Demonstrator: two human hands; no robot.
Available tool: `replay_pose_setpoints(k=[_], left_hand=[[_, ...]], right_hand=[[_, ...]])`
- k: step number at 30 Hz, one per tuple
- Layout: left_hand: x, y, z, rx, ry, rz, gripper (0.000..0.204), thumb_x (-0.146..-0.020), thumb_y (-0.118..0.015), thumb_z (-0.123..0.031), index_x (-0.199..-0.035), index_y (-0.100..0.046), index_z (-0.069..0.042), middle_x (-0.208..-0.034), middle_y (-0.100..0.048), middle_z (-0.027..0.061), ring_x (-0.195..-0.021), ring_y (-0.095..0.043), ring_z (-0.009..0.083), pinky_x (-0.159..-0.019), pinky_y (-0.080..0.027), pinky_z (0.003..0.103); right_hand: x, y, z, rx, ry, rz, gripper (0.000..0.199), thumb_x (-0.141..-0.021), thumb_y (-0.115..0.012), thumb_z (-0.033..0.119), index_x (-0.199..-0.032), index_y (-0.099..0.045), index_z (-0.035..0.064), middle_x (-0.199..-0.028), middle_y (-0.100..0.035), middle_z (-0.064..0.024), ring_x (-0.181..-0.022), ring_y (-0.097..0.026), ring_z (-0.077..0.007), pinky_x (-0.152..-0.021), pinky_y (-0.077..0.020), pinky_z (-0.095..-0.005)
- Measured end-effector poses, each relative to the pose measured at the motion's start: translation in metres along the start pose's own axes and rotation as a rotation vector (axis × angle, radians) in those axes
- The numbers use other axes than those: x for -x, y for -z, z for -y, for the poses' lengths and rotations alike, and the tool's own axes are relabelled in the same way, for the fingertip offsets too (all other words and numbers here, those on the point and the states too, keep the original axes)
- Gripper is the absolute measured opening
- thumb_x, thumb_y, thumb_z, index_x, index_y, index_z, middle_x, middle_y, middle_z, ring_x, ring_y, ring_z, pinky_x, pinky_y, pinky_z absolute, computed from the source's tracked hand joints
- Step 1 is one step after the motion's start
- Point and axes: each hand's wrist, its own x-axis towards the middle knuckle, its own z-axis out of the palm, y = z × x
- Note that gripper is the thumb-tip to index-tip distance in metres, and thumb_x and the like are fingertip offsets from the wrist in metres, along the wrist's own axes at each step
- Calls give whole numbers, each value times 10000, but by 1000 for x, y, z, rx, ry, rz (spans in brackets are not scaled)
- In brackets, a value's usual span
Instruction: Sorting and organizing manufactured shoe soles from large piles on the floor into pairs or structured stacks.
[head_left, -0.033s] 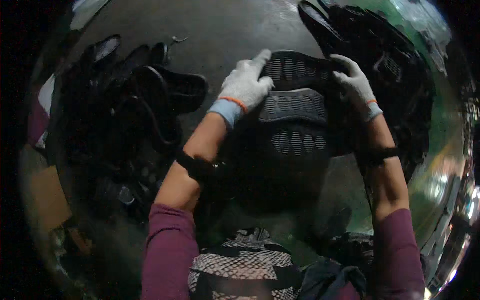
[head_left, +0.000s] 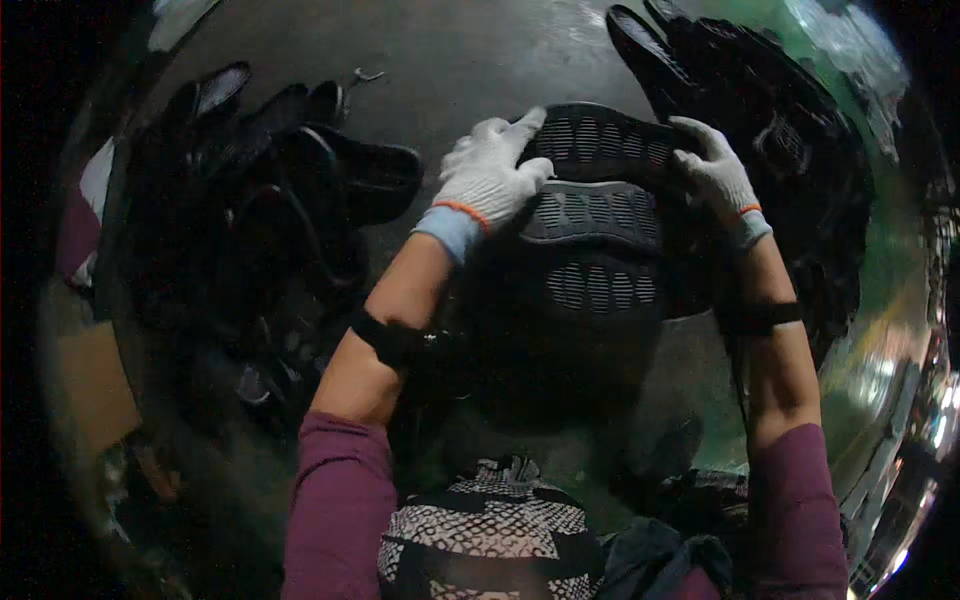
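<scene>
Both my hands wear white knit gloves with orange-edged cuffs. A black shoe sole (head_left: 600, 140) with striped tread patches lies crosswise between them, tread side up. My left hand (head_left: 492, 172) is closed on its left end, with the thumb along the near edge and the index finger along the far edge. My right hand (head_left: 716, 168) wraps round its right end, fingers partly hidden. Just nearer to me lie a dark grey sole (head_left: 592, 214) and another black sole (head_left: 600, 286), side by side with it; their ends fade into shadow.
To the left is a heap of black soles (head_left: 375, 175). A larger dark heap (head_left: 800, 190) stands at the right, one long sole (head_left: 648, 50) sticking out at its far side. Clear plastic sheeting (head_left: 850, 50) lies far right, and a cardboard piece (head_left: 98, 385) at the left edge.
The whole view has shifted slightly. Both hands keep their hold on the sole, with hardly any movement between the two frames.
</scene>
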Motion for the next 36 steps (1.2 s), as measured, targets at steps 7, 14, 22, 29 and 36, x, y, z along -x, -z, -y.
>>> replay_pose_setpoints(k=[7, 14, 22, 29, 36], left_hand=[[124, 3, 160, -204, 642, -957, 563, -888, -712, -331, -1379, -597, -81, -1401, -592, 235, -1271, -581, 421, -1052, -483, 535], [155, 0, 215, -134, 963, -563, 772, -899, -672, -296, -1588, -384, -101, -1293, -661, 293, -1210, -633, 469, -1031, -508, 535], [140, 3, 136, 568, 332, -651, 598, -945, -672, -188, -1436, -516, 114, -1358, -652, 259, -1164, -658, 370, -1039, -501, 358], [89, -14, 209, 554, 800, -736, 869, -871, -767, -434, -1525, -420, 22, -1461, -559, 293, -1367, -560, 395, -1131, -449, 475], [42, 3, 178, 411, 1186, -956, 804, -811, -717, -277, -1504, -408, -9, -1377, -642, 239, -1216, -655, 436, -1055, -515, 506]], right_hand=[[1, -27, 34, 978, 205, -178, 663, -871, -721, 196, -1499, -540, 85, -1427, -624, -149, -1345, -583, -302, -1121, -472, -392], [43, -149, 128, -340, 238, 120, 526, -947, -739, 58, -1445, -576, 11, -1456, -599, -118, -1342, -569, -212, -1165, -429, -353], [46, -252, 152, -552, 33, 270, 619, -944, -743, 98, -1500, -493, -14, -1399, -638, -150, -1279, -614, -235, -1105, -467, -343], [60, -258, 169, -963, -136, 407, 565, -911, -649, -51, -1459, -523, -2, -1253, -688, -102, -1047, -686, -217, -944, -553, -353], [98, -180, 194, -913, -151, 200, 560, -1031, -625, 387, -1412, -558, -18, -1330, -668, -129, -1090, -697, -244, -964, -577, -382]])
